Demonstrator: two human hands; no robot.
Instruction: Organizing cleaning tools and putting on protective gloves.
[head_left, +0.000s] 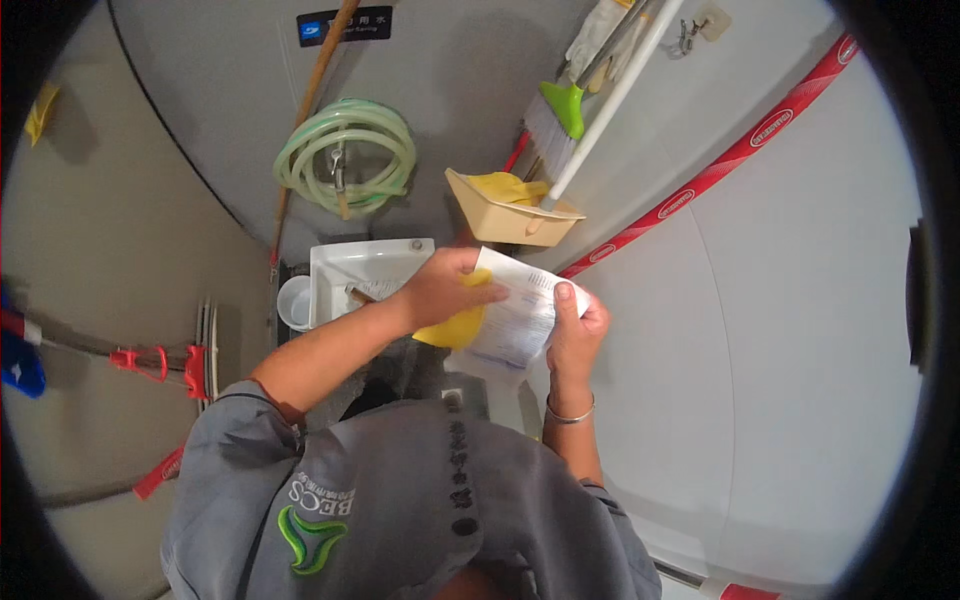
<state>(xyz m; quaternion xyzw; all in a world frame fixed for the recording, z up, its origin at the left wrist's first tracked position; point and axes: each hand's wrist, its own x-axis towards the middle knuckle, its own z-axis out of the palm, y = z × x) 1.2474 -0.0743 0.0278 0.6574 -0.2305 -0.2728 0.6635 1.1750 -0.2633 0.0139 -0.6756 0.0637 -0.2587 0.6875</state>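
My right hand (581, 322) grips the right edge of a white printed sheet or packet (517, 322), its thumb on the front. At the left side of the sheet is my left hand (454, 289), with a yellow cloth or glove-like piece (454, 326) under its palm and fingers. The fingers of my left hand lie over the sheet's face and are slightly blurred, so their hold on the yellow piece is hard to make out. Below and behind my left forearm sits a white basin (367, 259) with a short brown-handled item inside.
A white bucket (295, 302) stands left of the basin. Ahead, a coiled green hose (345, 157) hangs on the wall. A cream dustpan (517, 217) and a green-headed brush (559, 120) are at right. A red-wrapped pole (705, 180) leans there; a red-framed mop (169, 367) is left.
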